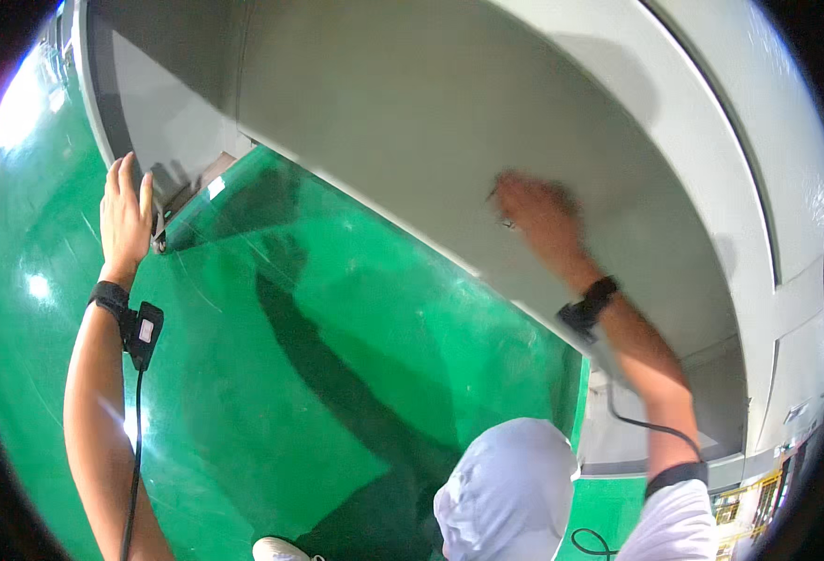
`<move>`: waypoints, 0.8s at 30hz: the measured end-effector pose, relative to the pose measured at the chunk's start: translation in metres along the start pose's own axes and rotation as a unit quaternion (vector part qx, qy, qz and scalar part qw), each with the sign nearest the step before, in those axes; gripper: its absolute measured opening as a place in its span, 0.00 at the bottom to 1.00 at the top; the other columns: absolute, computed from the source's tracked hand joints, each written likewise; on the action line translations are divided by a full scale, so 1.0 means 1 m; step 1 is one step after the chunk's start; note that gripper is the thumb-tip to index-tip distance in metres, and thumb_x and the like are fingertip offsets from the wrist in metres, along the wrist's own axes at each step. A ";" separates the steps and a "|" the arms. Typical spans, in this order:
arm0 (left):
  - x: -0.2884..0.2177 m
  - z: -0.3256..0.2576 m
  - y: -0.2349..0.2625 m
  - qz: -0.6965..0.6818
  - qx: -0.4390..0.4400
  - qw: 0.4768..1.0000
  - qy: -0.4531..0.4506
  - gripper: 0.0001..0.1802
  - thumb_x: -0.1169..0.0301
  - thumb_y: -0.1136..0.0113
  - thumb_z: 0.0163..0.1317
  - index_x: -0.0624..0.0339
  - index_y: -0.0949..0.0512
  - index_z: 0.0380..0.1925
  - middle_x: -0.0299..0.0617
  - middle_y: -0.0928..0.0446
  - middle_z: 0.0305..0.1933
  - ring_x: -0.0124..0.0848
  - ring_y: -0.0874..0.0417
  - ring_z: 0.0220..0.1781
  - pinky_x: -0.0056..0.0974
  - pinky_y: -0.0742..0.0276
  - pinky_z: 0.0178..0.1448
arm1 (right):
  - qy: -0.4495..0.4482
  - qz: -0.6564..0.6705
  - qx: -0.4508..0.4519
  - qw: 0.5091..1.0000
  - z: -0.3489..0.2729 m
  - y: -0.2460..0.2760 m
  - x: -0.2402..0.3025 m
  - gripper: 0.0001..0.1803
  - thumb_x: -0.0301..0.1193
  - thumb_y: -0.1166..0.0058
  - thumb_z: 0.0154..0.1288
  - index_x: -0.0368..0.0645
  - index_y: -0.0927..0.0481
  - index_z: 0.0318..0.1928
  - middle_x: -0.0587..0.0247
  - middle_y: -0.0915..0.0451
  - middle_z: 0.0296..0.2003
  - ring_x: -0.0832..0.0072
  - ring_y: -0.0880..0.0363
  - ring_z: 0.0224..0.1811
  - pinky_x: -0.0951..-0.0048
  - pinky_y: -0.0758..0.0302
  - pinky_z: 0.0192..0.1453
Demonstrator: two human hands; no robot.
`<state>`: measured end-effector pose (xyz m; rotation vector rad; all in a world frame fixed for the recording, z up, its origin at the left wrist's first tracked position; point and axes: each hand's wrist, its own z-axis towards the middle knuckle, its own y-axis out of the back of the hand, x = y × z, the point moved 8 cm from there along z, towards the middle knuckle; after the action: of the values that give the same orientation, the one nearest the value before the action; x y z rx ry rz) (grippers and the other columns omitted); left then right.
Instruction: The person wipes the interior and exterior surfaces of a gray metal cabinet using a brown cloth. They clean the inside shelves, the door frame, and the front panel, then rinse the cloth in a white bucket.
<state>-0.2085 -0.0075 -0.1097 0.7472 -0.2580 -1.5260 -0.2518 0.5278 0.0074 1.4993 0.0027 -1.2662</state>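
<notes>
My left hand [127,224] is stretched out with its fingers apart, at the outer edge of a grey metal panel [164,103] on the left. Beside its fingers, a small metal fitting [159,232] sits at the panel's lower corner. Over a wide grey metal surface [384,122], my right hand [535,210] is bent and smeared by motion. Small dark marks or bits show by its fingertips, too blurred to name. Whether that hand grips anything cannot be made out. Both wrists wear black straps with cables.
Glossy green floor [356,355] lies below the grey metal edge, crossed by shadows. A curved pale frame [711,168] bounds the right side. A rounded shape in white cloth [505,491] rises at the lower middle, near a white shoe [279,550]. A black cable [650,426] hangs from my right wrist.
</notes>
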 end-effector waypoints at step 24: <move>-0.340 0.010 0.134 -0.165 0.086 0.945 -0.267 0.15 0.65 0.55 0.68 0.64 0.23 0.43 0.51 0.27 0.54 0.48 0.27 0.56 0.45 0.32 0.60 | -0.225 -0.100 -0.129 0.961 -0.239 0.083 -0.232 0.36 0.24 0.49 0.61 0.48 0.44 0.70 0.59 0.44 0.70 0.61 0.45 0.72 0.55 0.50 0.75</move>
<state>-0.1306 0.2977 0.0762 0.5109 -0.7059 -2.0349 -0.1377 0.8032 0.1782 0.9838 0.0202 -1.6794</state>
